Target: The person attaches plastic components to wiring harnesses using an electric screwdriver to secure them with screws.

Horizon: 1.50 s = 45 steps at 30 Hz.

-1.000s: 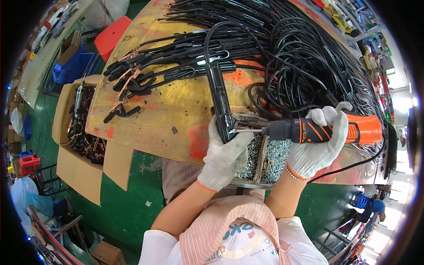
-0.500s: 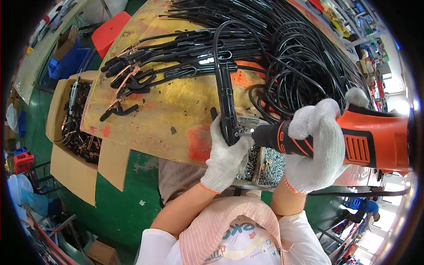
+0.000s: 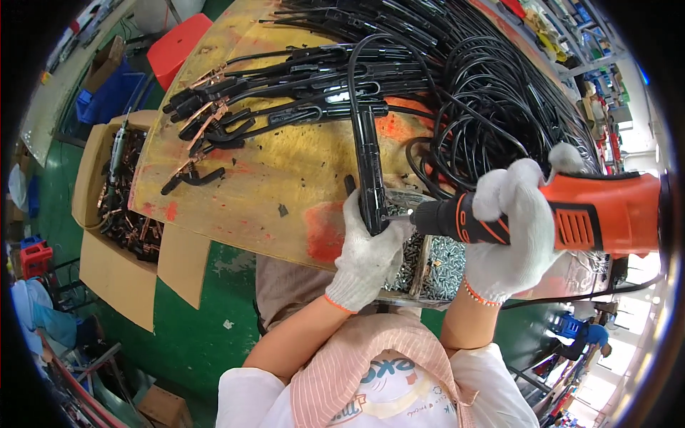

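My left hand (image 3: 367, 260), in a white knit glove, is closed around the lower end of a black welding electrode holder (image 3: 369, 157). The holder stands roughly upright over the table's near edge, and its black cable arches away from its top. In my gloved right hand (image 3: 524, 239) is an orange and black cordless screwdriver (image 3: 617, 214), lying almost level with its chuck to the left. Its thin bit meets the side of the holder just above my left fingers; whether a screw sits at the tip is hard to see.
Below the chuck, a divided tray (image 3: 446, 267) holds many small screws. Several more electrode holders (image 3: 300, 114) with copper jaws lie across the worn yellow table (image 3: 271, 171), beside a heap of coiled black cables (image 3: 492, 107). At the left stands an open carton (image 3: 114, 278) of copper and black parts.
The screwdriver's rear end has risen slightly and my right hand has shifted a little with it. My left hand keeps its grip, and the holder has barely moved.
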Each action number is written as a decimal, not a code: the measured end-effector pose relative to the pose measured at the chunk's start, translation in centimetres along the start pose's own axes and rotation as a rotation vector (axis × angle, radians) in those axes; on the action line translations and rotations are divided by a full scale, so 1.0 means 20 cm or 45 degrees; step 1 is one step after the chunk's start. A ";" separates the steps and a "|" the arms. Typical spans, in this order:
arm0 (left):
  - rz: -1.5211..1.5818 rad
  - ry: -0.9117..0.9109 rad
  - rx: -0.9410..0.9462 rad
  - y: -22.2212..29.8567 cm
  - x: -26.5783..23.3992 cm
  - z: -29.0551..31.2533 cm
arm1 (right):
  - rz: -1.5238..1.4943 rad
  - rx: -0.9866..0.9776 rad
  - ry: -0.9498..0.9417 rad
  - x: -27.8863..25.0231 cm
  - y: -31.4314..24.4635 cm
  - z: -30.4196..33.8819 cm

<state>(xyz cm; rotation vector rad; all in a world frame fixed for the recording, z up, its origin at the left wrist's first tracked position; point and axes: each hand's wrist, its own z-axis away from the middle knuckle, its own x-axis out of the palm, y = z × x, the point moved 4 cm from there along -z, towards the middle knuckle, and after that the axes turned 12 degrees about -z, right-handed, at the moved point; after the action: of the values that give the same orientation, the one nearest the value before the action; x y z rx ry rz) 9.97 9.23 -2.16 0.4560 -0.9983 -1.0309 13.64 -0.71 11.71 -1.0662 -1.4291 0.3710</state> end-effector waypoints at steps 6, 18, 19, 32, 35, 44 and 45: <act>0.000 -0.025 0.073 0.03 0.07 0.01 | 0.739 -0.282 -0.160 -0.08 -0.10 -0.02; -0.464 -0.564 0.497 0.31 0.95 0.20 | -0.588 -1.000 0.288 -0.92 -0.80 0.36; -0.437 -0.748 0.574 0.29 1.10 0.14 | -0.475 -1.000 0.402 -0.93 -0.84 0.37; -0.766 -1.020 0.516 0.16 1.39 -0.25 | 0.267 0.149 0.431 -0.75 -0.46 0.26; -0.882 -0.752 0.667 0.34 0.94 -0.25 | 0.464 0.288 0.277 -0.75 -0.21 0.23; -2.138 0.617 0.898 0.62 -0.69 0.03 | 1.972 -0.356 -0.003 -0.81 -0.19 0.21; -2.465 0.704 0.761 0.65 -0.76 0.05 | 1.982 -0.464 -0.103 -0.78 -0.20 0.20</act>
<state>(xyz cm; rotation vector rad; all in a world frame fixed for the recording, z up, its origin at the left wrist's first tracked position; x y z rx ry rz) 13.35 28.90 0.67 2.3040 -0.0272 -2.0124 5.73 -13.23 4.42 -2.3521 -0.4361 1.2621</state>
